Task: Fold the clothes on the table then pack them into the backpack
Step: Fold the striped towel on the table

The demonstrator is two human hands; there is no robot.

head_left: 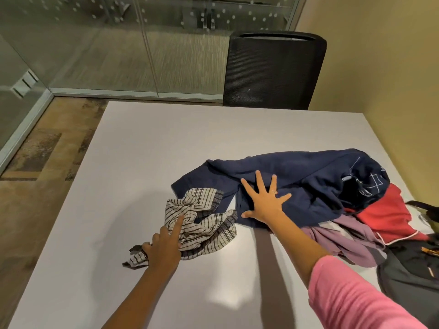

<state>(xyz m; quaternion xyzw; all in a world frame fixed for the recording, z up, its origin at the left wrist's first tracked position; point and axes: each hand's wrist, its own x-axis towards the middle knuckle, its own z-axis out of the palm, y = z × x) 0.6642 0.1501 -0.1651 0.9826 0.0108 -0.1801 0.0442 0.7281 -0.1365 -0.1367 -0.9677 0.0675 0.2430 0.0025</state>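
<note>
I look down at a big white table. It is smooth and a bit shiny, and I can see soft shadows of my arms on it.

Close to me, my right arm has a pink sleeve. At the right edge of the table sits the dark backpack, partly out of view.

My left hand rests on a crumpled striped cloth. The pointer finger sticks out straight on top of it, and the other fingers curl around the near end of the cloth and grip it.

My right hand lies flat on a navy blue garment. All 5 fingers are spread wide and press down on it; they hold nothing.

The blue garment is bunched up and reaches toward the right. Beside it, near the backpack, a purple cloth lies in a loose heap, and a red cloth lies just past it, partly under the blue one.

Past the far edge of the table stands 1 black mesh chair. To its right is a tan wall. To the left are glass walls with small pale dots, and brown patchy carpet covers the floor.
</note>
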